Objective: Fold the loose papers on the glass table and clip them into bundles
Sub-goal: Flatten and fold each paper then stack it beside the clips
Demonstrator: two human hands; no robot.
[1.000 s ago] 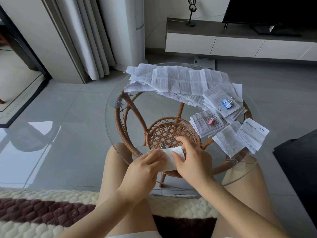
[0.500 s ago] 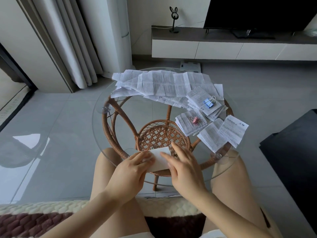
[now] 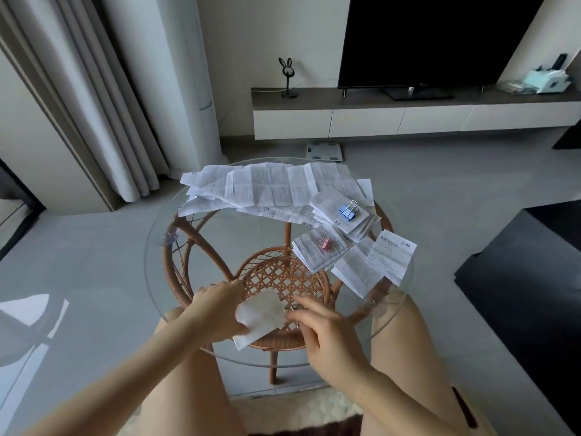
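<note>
A small folded white paper (image 3: 261,313), blurred, sits over the near edge of the round glass table (image 3: 151,256). My left hand (image 3: 220,306) grips its left side. My right hand (image 3: 323,328) pinches its right edge, and a small wire loop shows by those fingers. Unfolded printed papers (image 3: 267,187) are spread across the far side. At the right lie a bundle with a blue clip (image 3: 347,211), a bundle with a pink clip (image 3: 327,245), and folded sheets without a clip (image 3: 374,262).
A rattan frame with a woven shelf (image 3: 283,278) shows through the glass. My knees are under the near rim. A dark block (image 3: 518,269) stands to the right. A scale (image 3: 323,151) lies on the floor beyond, with a TV cabinet (image 3: 377,118) behind it.
The folded paper has turned and lifted a little between my hands. My right hand slid to its right edge. The camera tilted up, showing more of the room.
</note>
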